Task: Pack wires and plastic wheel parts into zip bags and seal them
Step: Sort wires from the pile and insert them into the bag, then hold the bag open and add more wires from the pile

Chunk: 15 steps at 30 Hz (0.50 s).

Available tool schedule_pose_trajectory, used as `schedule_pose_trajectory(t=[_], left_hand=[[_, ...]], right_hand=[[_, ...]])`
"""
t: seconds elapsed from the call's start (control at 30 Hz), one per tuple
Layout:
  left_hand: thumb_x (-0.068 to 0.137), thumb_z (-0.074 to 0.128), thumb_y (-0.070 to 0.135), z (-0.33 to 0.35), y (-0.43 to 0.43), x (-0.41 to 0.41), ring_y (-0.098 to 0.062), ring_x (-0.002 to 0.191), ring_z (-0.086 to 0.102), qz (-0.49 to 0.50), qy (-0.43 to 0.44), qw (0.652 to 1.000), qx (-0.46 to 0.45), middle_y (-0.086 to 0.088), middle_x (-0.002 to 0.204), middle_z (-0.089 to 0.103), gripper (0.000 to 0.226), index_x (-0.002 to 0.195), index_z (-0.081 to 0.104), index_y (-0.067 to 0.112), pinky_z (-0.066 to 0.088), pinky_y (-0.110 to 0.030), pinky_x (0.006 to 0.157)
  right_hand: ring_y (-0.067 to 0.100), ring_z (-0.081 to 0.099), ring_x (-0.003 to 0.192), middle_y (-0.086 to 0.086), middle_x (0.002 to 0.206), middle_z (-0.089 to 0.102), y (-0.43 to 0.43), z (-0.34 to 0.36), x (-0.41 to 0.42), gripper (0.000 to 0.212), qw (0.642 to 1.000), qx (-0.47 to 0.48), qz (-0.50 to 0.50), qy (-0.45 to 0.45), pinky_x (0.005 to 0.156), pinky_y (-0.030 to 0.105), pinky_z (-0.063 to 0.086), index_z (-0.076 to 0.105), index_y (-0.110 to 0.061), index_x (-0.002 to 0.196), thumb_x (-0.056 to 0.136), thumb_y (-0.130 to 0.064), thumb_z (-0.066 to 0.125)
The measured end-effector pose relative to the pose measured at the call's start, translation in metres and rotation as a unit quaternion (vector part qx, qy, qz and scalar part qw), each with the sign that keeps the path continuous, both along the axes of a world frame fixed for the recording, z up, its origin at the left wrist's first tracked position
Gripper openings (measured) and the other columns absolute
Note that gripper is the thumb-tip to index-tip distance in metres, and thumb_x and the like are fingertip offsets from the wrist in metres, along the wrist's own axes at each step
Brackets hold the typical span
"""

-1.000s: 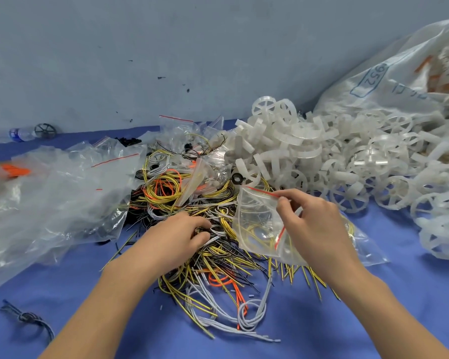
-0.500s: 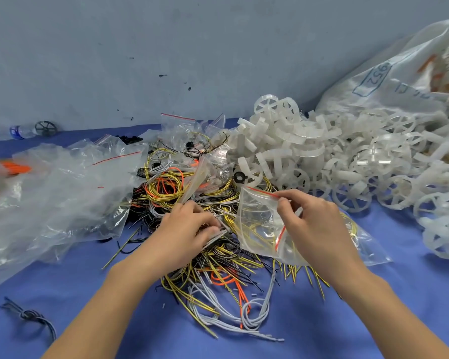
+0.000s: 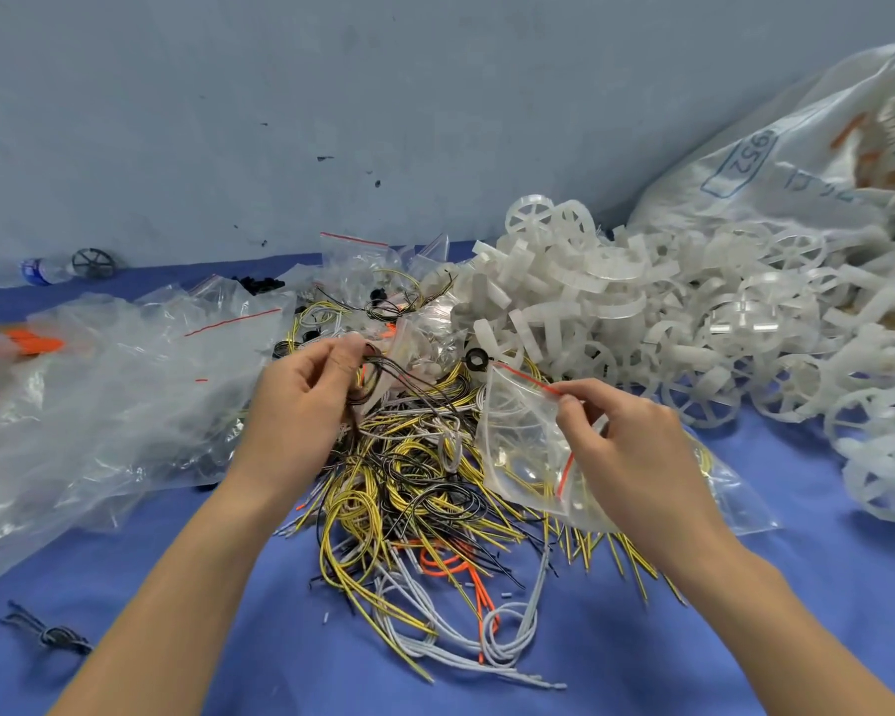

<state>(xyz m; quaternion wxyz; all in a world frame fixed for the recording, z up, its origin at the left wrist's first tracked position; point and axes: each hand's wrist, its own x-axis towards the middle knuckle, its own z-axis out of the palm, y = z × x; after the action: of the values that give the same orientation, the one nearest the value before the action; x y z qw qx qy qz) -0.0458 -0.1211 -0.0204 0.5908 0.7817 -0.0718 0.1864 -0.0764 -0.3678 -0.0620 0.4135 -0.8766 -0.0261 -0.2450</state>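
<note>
A tangled heap of yellow, black, grey and orange wires [image 3: 409, 483] lies on the blue table in front of me. My left hand [image 3: 301, 405] is raised above the heap and pinches a small bundle of thin dark wires [image 3: 383, 374] that trails down to the pile. My right hand [image 3: 626, 452] pinches the red-striped mouth of a small clear zip bag [image 3: 518, 436], holding it open just right of the bundle. A big heap of white plastic wheel parts [image 3: 667, 323] spreads behind and to the right.
A large crumpled clear plastic bag [image 3: 89, 400] covers the left side, with more zip bags [image 3: 363, 261] behind the wires. A big white sack [image 3: 796, 157] leans at the far right. A water bottle [image 3: 27, 271] and a dark wheel [image 3: 92, 262] lie by the wall. A knotted cord [image 3: 47, 633] sits front left.
My left hand has lifted off the wire heap, pulling a bundle of thin dark wires up with it. My right hand keeps holding the zip bag in about the same place.
</note>
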Motion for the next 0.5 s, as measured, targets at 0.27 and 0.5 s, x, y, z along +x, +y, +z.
schedule_pose_trajectory(t=[0.27, 0.5], left_hand=[[0.094, 0.057, 0.022, 0.011, -0.001, -0.016, -0.01, 0.062, 0.054, -0.288, 0.169, 0.94, 0.064, 0.006, 0.073, 0.064, 0.025, 0.113, 0.072, 0.027, 0.045, -0.018, 0.054], [0.098, 0.052, 0.008, -0.011, -0.064, -0.011, -0.004, 0.053, 0.056, -0.289, 0.232, 0.925, 0.088, 0.004, 0.064, 0.063, 0.02, 0.093, 0.071, 0.007, 0.046, -0.015, 0.051]], right_hand=[[-0.007, 0.054, 0.065, -0.028, 0.061, 0.057, 0.015, 0.0, -0.004, 0.02, 0.999, -0.026, 0.019, 0.009, 0.057, 0.012, 0.037, 0.074, -0.034, 0.102, 0.095, -0.028, 0.056], [0.008, 0.064, 0.093, -0.017, 0.106, 0.069, 0.036, 0.002, -0.011, 0.021, 0.994, -0.099, 0.037, 0.007, 0.075, 0.035, 0.052, 0.071, -0.034, 0.107, 0.096, -0.031, 0.053]])
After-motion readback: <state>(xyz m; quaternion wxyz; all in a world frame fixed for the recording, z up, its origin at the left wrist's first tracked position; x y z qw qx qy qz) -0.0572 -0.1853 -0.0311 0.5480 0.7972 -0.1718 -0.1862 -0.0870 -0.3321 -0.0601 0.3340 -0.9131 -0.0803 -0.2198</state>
